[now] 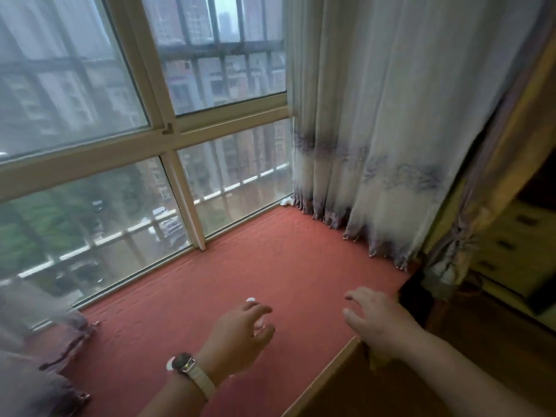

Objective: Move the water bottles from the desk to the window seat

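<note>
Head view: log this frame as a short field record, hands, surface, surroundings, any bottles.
surface: window seat with red cushion
left hand: over the cushion, fingers curled, wristwatch on the wrist
right hand: open, at the seat's right edge
bottles: none clearly seen; small white bits by the left fingers, unclear
behind: window, sheer curtain
</note>
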Demonstrator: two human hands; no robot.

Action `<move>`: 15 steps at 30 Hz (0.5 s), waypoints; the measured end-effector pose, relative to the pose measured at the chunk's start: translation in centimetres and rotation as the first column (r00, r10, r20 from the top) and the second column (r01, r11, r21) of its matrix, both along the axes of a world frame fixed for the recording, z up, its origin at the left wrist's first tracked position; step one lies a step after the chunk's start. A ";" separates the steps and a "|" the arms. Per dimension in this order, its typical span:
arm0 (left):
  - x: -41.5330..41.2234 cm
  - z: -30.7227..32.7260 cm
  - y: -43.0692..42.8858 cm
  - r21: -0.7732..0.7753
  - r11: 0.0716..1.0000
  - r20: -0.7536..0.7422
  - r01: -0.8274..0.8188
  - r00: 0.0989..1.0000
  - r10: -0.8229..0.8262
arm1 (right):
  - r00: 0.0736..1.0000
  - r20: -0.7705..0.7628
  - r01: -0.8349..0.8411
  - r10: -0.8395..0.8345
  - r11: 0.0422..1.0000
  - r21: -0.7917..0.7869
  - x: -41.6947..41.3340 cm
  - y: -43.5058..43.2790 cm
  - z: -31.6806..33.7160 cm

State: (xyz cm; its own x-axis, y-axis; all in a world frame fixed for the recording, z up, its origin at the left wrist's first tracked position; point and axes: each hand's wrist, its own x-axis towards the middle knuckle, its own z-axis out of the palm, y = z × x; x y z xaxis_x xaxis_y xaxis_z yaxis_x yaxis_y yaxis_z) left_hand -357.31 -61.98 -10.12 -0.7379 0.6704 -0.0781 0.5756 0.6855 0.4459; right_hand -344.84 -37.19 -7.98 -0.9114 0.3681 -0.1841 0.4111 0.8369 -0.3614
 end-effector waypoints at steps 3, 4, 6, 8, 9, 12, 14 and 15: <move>2.3 0.2 5.4 -0.032 0.997 -0.033 0.074 0.997 -0.075 | 0.998 -0.015 0.056 -0.056 0.998 0.021 4.1 4.4 1.2; 2.9 0.1 7.2 -0.042 0.995 -0.059 0.085 0.994 -0.088 | 0.997 -0.016 0.074 -0.074 0.997 0.022 5.5 5.9 1.4; 4.3 0.5 11.1 -0.067 0.991 -0.111 0.112 0.987 -0.119 | 0.995 -0.022 0.102 -0.102 0.995 0.017 8.4 8.8 1.8; 6.0 1.1 15.0 -0.079 0.983 -0.123 0.169 0.976 -0.178 | 0.991 -0.034 0.132 -0.131 0.991 0.032 11.2 11.7 2.0; 6.8 1.3 17.1 -0.078 0.977 -0.136 0.200 0.968 -0.209 | 0.988 -0.040 0.152 -0.150 0.988 0.036 12.5 13.0 2.1; 9.6 1.9 23.0 -0.089 0.956 -0.156 0.278 0.945 -0.289 | 0.973 -0.030 0.229 -0.228 0.973 0.023 16.7 17.0 2.3; 11.3 2.2 26.8 -0.108 0.940 -0.161 0.324 0.927 -0.338 | 0.957 -0.039 0.288 -0.287 0.957 0.015 19.2 19.4 2.3; 12.1 2.4 28.6 -0.116 0.930 -0.170 0.348 0.916 -0.364 | 0.947 -0.045 0.318 -0.317 0.948 0.012 20.4 20.6 2.3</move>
State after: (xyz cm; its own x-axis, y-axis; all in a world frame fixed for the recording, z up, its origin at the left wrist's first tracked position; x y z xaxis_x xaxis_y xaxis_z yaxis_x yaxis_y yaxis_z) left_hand -345.20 -33.39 -7.76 -0.4580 0.8885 -0.0287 0.8551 0.4491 0.2592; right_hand -324.39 -16.61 -5.63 -0.7534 0.6428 -0.1387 0.6415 0.6721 -0.3697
